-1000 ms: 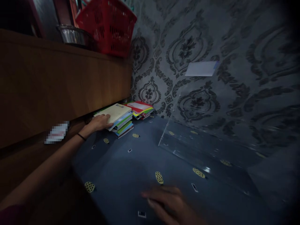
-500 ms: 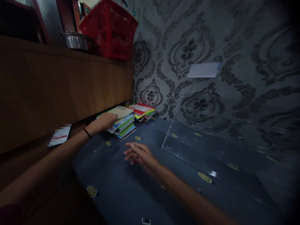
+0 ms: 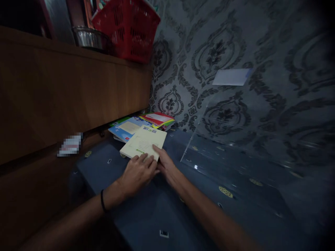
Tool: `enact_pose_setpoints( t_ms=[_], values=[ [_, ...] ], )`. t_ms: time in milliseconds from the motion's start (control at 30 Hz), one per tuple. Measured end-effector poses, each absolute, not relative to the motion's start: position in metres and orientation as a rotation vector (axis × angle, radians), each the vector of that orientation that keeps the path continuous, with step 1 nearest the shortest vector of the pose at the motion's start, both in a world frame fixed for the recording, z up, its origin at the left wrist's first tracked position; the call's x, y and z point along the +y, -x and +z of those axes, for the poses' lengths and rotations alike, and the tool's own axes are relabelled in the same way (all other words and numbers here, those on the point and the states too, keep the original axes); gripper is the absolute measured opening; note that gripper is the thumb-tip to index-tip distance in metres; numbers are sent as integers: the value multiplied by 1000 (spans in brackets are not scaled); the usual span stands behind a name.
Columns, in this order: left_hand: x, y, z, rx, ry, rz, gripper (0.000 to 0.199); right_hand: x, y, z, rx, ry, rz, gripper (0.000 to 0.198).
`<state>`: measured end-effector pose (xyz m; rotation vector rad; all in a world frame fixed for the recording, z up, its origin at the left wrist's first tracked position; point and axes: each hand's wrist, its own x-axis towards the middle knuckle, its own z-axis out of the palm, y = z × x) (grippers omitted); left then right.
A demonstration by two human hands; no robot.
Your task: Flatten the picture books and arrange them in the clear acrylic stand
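Observation:
A cream-covered book is tilted above the dark blue patterned surface, in front of the stacked books. My right hand grips its near right corner, thumb on the cover and fingers underneath. Along the near edge, my left hand is closed on the book, its fingertips on the cover and its thumb hidden. A black band circles my left wrist. Behind the cream book lies a stack with a blue book on top, partly covered from view. Beside it is a pile topped by a red and yellow book.
A wooden cabinet borders the left, carrying a metal bowl and a red plastic basket. To the right, a transparent, shiny sheet or box lies on the blue cover. Patterned wallpaper rises behind.
My left hand has drawn the cream book off the stack towards me. My right hand has gone from open and empty to gripping its corner. The blue book is now uncovered.

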<state>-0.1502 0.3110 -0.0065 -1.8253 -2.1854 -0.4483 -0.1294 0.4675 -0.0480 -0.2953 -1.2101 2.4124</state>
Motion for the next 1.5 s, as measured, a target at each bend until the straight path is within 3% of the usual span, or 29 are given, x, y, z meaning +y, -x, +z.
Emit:
enact_pose_setpoints(
  t_ms=[167, 367, 467, 1100, 1233, 1400, 1500],
  values=[
    [303, 173, -29, -2183, 1584, -1160, 41, 462, 75, -58, -1087, 500, 2365, 36],
    [318, 172, -49, -2560, 1340, -2773, 66, 441, 2, -54, -1079, 664, 2334, 40],
    [324, 149, -56, -2503, 1332, -3168, 67, 430, -36, -53, -1185, 754, 2293, 44],
    [344, 98, -65, -2735, 1893, -2856, 70, 445, -110, -63, -1186, 840, 1789, 60],
    [347, 107, -56, -2937, 2117, -2555, 67, 464, -131, -72, -1232, 957, 1565, 56],
    [360, 123, -42, -3100, 2437, -1904, 56, 467, -154, -73, -1785, 1015, 906, 25],
    [368, 127, -34, -3059, 2639, -1525, 51, 448, -145, -65, -2191, 790, 654, 30]
  ],
)
